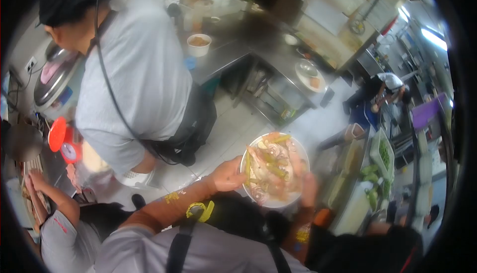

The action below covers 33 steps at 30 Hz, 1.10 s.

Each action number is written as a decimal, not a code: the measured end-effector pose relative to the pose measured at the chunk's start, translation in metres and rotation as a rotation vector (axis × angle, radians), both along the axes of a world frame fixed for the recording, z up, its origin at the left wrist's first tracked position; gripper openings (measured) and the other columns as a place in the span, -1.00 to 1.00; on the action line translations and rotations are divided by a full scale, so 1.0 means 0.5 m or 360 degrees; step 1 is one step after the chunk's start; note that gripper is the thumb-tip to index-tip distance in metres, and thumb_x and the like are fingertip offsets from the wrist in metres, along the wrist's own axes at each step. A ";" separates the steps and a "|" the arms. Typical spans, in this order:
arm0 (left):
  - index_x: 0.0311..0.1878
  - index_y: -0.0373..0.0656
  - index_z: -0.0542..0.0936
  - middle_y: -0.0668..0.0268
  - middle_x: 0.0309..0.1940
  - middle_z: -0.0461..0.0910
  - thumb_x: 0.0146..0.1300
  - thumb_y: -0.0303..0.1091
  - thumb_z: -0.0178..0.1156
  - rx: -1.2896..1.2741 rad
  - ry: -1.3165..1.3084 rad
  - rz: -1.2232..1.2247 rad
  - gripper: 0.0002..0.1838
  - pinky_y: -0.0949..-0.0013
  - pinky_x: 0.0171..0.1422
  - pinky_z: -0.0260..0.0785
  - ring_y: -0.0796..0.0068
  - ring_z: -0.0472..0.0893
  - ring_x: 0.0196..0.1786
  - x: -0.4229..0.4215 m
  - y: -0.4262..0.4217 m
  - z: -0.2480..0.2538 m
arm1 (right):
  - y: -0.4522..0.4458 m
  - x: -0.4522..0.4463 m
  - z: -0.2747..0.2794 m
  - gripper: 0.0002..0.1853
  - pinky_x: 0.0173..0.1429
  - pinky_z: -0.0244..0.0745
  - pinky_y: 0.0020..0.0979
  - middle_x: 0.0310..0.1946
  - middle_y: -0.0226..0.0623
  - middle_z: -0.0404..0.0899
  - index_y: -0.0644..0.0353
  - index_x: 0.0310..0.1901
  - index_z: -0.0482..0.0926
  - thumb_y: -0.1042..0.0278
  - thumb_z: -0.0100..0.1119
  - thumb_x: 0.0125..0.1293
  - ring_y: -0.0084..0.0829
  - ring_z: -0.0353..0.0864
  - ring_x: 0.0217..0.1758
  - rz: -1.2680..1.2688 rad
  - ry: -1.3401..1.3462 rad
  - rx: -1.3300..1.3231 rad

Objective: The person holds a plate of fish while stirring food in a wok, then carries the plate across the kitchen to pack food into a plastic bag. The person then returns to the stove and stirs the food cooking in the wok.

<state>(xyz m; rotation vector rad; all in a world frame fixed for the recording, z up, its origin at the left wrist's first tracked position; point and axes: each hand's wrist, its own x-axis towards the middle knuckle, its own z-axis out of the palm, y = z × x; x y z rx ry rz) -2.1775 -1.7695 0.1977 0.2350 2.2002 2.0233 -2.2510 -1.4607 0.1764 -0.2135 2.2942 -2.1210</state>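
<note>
"How many bowls (293,198) in hand?"

"One."

"Hands at it?"

"Two: one left hand (227,174) and one right hand (309,189)."

"Pieces of food (276,166) inside?"

"Too heaped to count."

"Other people (134,69)?"

"Three at least; the dark edges hide any exact total."

"Scales (69,151)?"

"One."

"Sockets (31,64)?"

"One."

"Tubs (199,50) on the counter (226,54)?"

"One plain to see; the rest blur together."
</note>
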 end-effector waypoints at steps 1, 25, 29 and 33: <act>0.30 -0.22 0.31 0.27 -0.40 0.60 0.27 -0.33 0.07 -0.0039 0.0037 0.0069 -0.47 0.41 -0.37 0.46 0.50 0.58 -0.50 -0.001 -0.002 -0.014 | -0.009 -0.014 0.001 -0.52 0.19 0.38 -0.43 0.05 -0.25 0.55 0.37 0.18 0.46 0.06 -0.12 0.55 -0.46 0.49 0.06 0.0055 0.0007 0.0028; 0.42 -0.19 0.21 0.32 -0.35 0.59 0.28 -0.40 0.04 0.0101 -0.0057 0.0527 -0.38 0.52 -0.48 0.41 0.64 0.50 -0.59 0.054 0.103 -0.014 | 0.016 -0.133 0.050 -0.44 0.26 0.32 -0.42 0.07 -0.22 0.56 0.41 0.17 0.48 -0.01 -0.22 0.57 -0.44 0.46 0.11 0.0552 -0.0224 0.0221; 0.38 -0.21 0.26 0.14 -0.08 0.62 0.26 -0.32 0.10 0.0127 -0.0206 0.0291 -0.39 0.30 0.01 0.47 0.35 0.64 -0.12 0.176 0.024 -0.019 | -0.024 0.048 0.022 -0.49 0.21 0.35 -0.40 0.02 -0.22 0.57 0.40 0.12 0.51 0.03 -0.17 0.56 -0.45 0.48 0.07 0.0286 -0.0170 0.0130; 0.33 -0.21 0.32 0.01 -0.01 0.60 0.25 -0.19 0.14 -0.0172 0.0082 0.0246 -0.40 0.17 0.13 0.43 0.08 0.63 0.01 0.321 -0.087 -0.016 | -0.081 0.232 -0.062 -0.51 0.13 0.43 -0.38 0.01 -0.20 0.57 0.37 0.16 0.48 0.06 -0.14 0.56 -0.45 0.53 0.05 0.0316 -0.0322 -0.0249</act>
